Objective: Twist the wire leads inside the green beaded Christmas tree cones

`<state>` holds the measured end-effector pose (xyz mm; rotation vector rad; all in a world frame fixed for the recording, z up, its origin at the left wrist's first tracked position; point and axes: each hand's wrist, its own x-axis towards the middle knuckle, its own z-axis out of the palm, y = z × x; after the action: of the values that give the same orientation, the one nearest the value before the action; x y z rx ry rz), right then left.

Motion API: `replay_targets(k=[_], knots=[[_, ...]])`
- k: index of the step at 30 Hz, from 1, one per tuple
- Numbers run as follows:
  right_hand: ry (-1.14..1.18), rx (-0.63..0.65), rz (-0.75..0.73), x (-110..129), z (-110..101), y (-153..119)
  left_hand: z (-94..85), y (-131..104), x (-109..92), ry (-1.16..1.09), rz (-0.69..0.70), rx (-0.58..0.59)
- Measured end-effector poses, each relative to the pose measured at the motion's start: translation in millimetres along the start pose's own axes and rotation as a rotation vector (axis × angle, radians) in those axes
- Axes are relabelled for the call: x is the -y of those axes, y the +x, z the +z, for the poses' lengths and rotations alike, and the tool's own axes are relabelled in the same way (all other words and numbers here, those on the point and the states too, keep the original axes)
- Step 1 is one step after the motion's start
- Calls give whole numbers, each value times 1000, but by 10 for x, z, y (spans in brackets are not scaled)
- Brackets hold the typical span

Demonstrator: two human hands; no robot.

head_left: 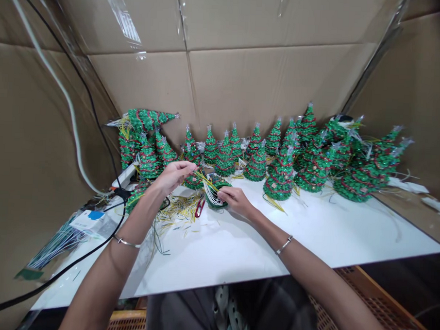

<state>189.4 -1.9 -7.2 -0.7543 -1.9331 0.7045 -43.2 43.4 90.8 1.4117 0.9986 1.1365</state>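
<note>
Your left hand (pixel 176 175) is pinching wires (pixel 206 179), your right hand (pixel 234 200) seemingly gripping the tree (pixel 214 202); hard tugging is risking breakage.

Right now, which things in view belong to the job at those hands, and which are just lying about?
Belongs, it seems: yellow wires, held by the left hand; green tree, its base by the right hand; probably the red clippers, lying nearby.

Just lying about: wire scraps; blue-and-white box; green-and-white wire bundle.
</note>
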Motion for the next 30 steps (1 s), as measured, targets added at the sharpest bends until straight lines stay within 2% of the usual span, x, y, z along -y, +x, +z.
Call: replay_targets(k=[3,6,8,11,14,17,18,20,23,30], knots=[[-2,-17,-20,20,15,13,100,34,92,-30,157,-194],[-4,-31,-28,22,25,13,163,98,210,-110,256,-331],[0,-34,-21,12,25,2,127,139,234,-182,273,-399],[22,-39,8,4,22,-15,-5,135,141,-195,311,-493],[61,-53,37,20,33,-15,-48,-15,-16,23,393,-527],[94,-66,60,39,54,-10,112,-273,-84,342,574,-601],[103,-68,66,41,59,-10,194,-357,-76,459,635,-603],[112,-65,75,40,64,-13,357,-488,-27,641,727,-495],[102,-63,77,33,63,-19,505,-559,75,834,747,-412],[123,-77,86,27,72,-19,471,-509,180,880,676,-452]])
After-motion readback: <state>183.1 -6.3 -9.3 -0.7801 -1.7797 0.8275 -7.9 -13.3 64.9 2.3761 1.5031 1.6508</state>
